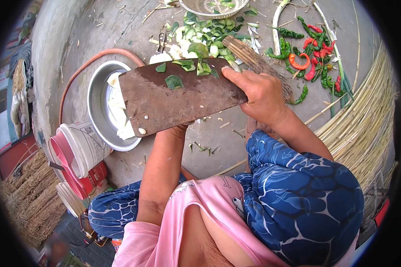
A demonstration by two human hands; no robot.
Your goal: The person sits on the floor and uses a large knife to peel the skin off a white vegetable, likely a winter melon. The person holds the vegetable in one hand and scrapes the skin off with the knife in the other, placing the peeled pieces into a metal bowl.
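A worn brown cutting board (182,100) is held up, its left end over the rim of a silver metal basin (93,100). White slices (116,104) lie in the basin beside the board's end. My right hand (259,94) grips the board's right end, thumb on top. Beneath the board's near edge goes my left hand (181,127); its fingers are hidden. Green peel pieces (174,82) and a few small pale bits cling to the board's top. Behind it, a heap of green peels (205,33) lies on the concrete floor.
A woven basket (214,13) stands at the far side. Red and green chillies (314,49) and a bundled-twig brush (256,60) lie to the right, near long dry stalks (361,115). Buckets (82,149) stand at left, and an orange hose (82,71) curves behind the basin.
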